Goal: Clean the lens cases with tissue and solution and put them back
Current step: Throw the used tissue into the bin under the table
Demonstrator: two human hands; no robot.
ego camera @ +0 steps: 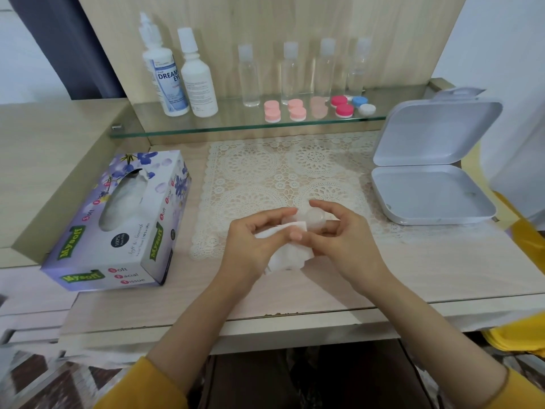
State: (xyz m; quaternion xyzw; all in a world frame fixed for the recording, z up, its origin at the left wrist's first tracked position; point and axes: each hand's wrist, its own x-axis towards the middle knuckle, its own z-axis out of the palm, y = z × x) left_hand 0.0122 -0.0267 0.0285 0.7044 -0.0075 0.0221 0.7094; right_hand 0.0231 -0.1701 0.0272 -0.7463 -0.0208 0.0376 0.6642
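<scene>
Grip on both sides: L hand [255,243] pinches tissue [295,256] against clear case [314,218], R hand [348,243] curls round case. Held just above mat [265,172] on worktop [413,270]; other cases [296,111] on glass shelf [206,129].

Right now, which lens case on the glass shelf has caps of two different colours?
The rightmost lens case, with one blue cap and one white; the others have matching pink or red caps.
</scene>
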